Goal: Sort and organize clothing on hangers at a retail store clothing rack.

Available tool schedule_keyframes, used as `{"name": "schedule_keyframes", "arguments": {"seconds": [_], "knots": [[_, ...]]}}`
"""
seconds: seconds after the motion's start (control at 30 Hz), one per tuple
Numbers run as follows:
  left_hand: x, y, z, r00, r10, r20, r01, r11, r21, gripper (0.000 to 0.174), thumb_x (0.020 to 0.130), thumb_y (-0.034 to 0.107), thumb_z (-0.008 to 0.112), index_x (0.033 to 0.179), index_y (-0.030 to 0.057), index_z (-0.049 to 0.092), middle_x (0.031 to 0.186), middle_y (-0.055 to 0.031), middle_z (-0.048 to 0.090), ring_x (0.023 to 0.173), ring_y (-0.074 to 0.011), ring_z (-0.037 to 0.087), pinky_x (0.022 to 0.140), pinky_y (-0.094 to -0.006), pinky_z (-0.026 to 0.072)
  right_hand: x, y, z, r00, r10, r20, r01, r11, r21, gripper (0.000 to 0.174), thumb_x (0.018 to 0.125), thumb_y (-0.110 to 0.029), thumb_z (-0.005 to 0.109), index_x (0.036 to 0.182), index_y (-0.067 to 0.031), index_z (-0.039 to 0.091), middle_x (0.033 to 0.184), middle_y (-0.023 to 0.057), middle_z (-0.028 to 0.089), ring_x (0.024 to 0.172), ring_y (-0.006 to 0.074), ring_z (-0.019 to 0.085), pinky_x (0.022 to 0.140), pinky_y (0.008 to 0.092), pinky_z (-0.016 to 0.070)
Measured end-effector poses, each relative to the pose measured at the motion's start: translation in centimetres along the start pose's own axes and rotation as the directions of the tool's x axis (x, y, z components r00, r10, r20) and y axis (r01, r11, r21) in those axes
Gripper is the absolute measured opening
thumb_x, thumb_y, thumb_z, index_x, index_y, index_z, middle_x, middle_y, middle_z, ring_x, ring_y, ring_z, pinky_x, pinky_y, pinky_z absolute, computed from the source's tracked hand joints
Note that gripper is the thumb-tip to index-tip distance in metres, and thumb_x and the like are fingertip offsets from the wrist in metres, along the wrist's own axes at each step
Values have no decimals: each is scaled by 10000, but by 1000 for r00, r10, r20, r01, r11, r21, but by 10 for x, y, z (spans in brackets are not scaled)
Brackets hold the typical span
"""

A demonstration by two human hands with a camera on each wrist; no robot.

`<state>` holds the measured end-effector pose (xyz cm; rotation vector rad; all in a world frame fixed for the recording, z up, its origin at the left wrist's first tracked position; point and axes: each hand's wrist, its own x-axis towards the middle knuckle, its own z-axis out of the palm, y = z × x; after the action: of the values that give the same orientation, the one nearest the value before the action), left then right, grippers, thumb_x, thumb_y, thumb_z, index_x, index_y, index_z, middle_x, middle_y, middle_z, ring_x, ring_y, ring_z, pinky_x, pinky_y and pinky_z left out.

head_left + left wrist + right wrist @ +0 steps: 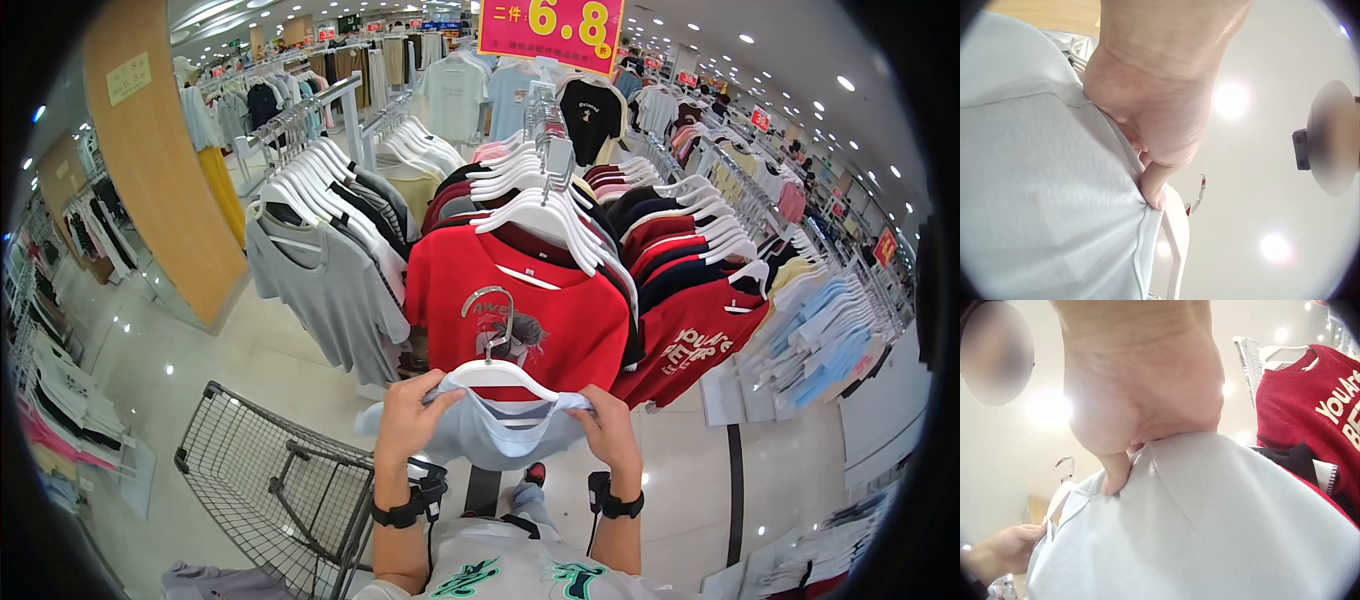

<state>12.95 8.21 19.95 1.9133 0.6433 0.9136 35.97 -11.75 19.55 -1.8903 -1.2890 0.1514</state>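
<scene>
A light blue T-shirt [510,437] hangs on a white hanger [497,376] with a metal hook, held up in front of the body. My left hand [408,416] pinches its collar at one shoulder; in the left wrist view the thumb of the left hand [1154,125] presses the cloth beside the hanger arm [1177,240]. At the other shoulder my right hand [608,430] grips the neckline. The right wrist view shows the right hand [1141,394] with its thumb on the pale fabric [1179,531]. Behind the hanger hook is a red printed T-shirt [590,330] on the rack.
A wire shopping cart [275,470] stands at the left. Grey T-shirts [320,275] and red lettered shirts [700,345] hang on racks ahead. A pink price sign [550,30] tops the middle rack. A wooden pillar [160,150] rises at the left.
</scene>
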Motion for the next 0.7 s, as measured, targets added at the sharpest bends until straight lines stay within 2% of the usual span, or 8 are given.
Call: {"name": "schedule_keyframes", "arguments": {"seconds": [0.1,0.17,0.2,0.23,0.3,0.4,0.47,0.7], "knots": [[0,5,2,1000,15,26,-15,1000,-9,256,869,208,783,909,-19,671,671,-124,539,583,-196,464,577,-334,407,-4,0,1,997,69,-37,-65,993,96,148,833,-24,727,950,17,646,794,127,628,693,239,598,668,345,482],[-1,6,0,999,30,42,-29,999,-22,257,873,210,782,906,-19,670,683,-123,553,591,-196,479,583,-331,413,-7,12,-2,996,7,-88,2,995,96,141,824,-44,747,934,-3,669,819,144,644,704,294,640,654,366,500],[-1,4,-2,996,22,92,-21,1000,-12,247,874,205,784,915,-14,678,697,-114,578,603,-189,503,595,-323,424,-8,14,-5,996,5,-88,4,995,99,141,824,-44,747,934,-3,669,819,144,644,704,294,640,654,366,500],[-1,3,-3,990,14,142,-13,1000,-2,237,875,200,785,923,-10,687,711,-105,604,615,-182,527,608,-314,436,-9,16,-8,992,-1,-124,11,997,82,142,812,-45,751,923,-3,672,802,138,636,698,278,632,650,350,492],[-4,-1,-7,991,7,135,-4,1000,-22,228,874,192,786,934,-9,698,723,-92,625,633,-165,543,621,-306,443,-12,23,-15,986,-9,-164,20,998,63,143,800,-46,754,911,-4,675,784,132,629,692,262,624,645,334,485],[-9,-12,-18,994,-18,112,27,997,-75,211,869,168,790,955,-11,720,754,-65,661,675,-131,567,644,-292,453,-17,41,-21,978,58,-202,-37,994,105,147,792,-40,745,912,4,672,771,111,627,683,221,610,649,315,476],[-11,-17,-25,995,-40,96,51,993,-105,203,865,152,793,965,-13,731,773,-51,675,700,-115,574,655,-286,457,-20,48,-24,964,123,-234,-78,978,192,164,779,-43,756,911,10,675,755,78,637,682,161,595,655,291,463],[-15,-32,-31,999,5,38,1,991,-138,161,841,91,804,948,-17,753,785,-27,666,706,-92,545,637,-260,412,-27,52,-38,964,147,-223,-74,949,305,174,792,-85,792,896,6,687,731,14,647,692,100,569,656,262,446]]}}
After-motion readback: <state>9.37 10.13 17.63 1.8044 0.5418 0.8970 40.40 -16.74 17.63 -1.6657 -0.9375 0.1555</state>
